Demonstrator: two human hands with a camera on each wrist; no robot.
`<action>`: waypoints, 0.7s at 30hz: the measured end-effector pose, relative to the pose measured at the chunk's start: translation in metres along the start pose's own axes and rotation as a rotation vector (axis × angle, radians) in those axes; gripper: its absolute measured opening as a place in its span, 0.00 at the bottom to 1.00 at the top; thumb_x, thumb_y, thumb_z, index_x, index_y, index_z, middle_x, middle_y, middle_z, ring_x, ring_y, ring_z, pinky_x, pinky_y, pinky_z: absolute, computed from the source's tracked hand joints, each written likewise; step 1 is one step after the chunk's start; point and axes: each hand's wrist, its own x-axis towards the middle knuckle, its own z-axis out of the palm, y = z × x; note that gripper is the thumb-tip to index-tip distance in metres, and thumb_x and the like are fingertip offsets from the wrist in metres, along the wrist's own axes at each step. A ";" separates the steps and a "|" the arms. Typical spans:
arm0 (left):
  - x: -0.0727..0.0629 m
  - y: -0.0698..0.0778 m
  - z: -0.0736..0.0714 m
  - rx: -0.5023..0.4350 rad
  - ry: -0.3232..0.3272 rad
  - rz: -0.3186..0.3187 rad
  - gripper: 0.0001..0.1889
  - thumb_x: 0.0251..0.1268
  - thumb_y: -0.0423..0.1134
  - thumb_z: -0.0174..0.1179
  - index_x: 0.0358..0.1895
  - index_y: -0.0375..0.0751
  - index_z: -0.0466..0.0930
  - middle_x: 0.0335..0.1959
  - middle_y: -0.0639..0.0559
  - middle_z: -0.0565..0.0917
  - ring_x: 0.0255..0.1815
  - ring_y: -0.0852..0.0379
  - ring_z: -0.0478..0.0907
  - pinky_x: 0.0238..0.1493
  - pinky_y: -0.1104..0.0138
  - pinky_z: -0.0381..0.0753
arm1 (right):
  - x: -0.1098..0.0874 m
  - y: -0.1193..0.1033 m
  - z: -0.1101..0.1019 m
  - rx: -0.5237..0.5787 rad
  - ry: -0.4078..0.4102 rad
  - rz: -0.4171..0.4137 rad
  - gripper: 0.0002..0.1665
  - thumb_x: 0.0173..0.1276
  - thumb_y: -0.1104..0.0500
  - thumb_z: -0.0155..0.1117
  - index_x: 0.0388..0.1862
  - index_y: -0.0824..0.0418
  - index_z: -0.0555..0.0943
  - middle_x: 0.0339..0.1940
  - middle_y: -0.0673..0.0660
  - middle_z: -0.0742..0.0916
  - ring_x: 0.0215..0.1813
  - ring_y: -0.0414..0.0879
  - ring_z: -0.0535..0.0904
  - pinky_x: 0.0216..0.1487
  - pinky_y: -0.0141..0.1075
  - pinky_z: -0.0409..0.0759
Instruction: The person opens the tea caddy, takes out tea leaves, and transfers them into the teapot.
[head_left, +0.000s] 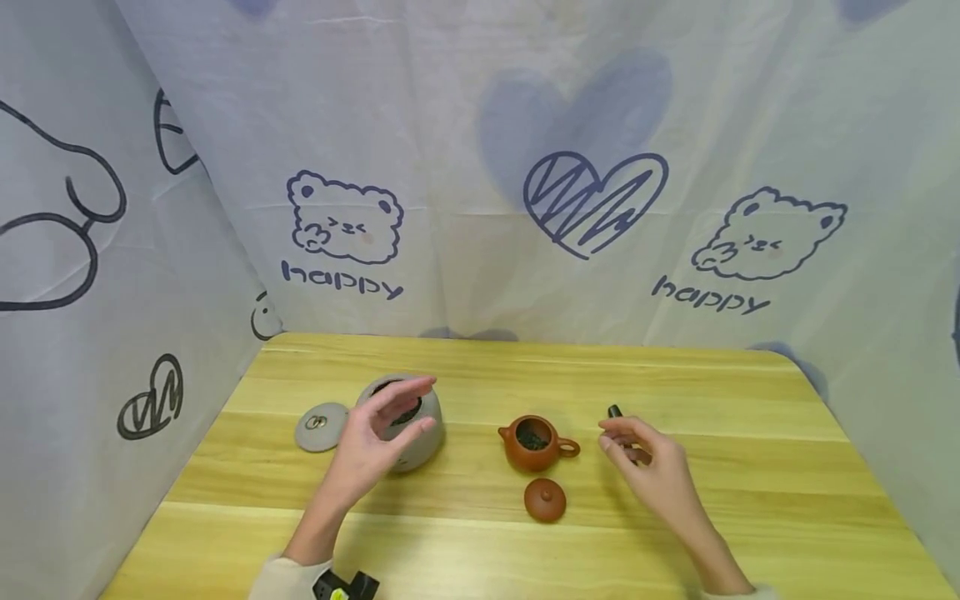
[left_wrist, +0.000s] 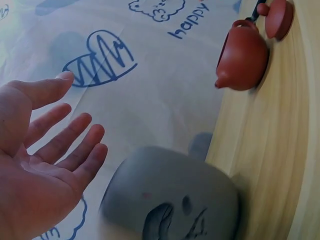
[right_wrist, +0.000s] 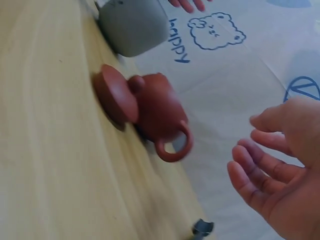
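A round grey jar (head_left: 426,442) with dark tea leaves inside stands at the left of the table. My left hand (head_left: 372,439) is over it, thumb and fingers spread apart, holding nothing; in the left wrist view the jar (left_wrist: 175,195) lies just beyond the fingers. At mid-table is a reddish-brown clay teapot (head_left: 517,454) without its lid, dark leaves inside. Its round lid (head_left: 545,500) lies in front of it. My right hand (head_left: 651,462), fingers loosely bent and holding nothing, hovers over a slender dark tool (head_left: 615,411), most of which it hides.
The jar's grey lid (head_left: 318,427), with a small ring on top, lies left of the jar. All of it stands on a wood-grain table (head_left: 480,550). A pale printed cloth (head_left: 465,167) hangs behind the table and along its left side.
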 end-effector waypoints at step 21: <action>0.007 -0.030 0.066 -0.104 -0.043 -0.105 0.19 0.69 0.29 0.66 0.61 0.29 0.80 0.63 0.39 0.82 0.65 0.41 0.78 0.65 0.45 0.76 | -0.015 0.005 0.045 0.249 -0.081 -0.045 0.09 0.71 0.67 0.69 0.49 0.65 0.87 0.47 0.60 0.90 0.49 0.46 0.86 0.49 0.35 0.87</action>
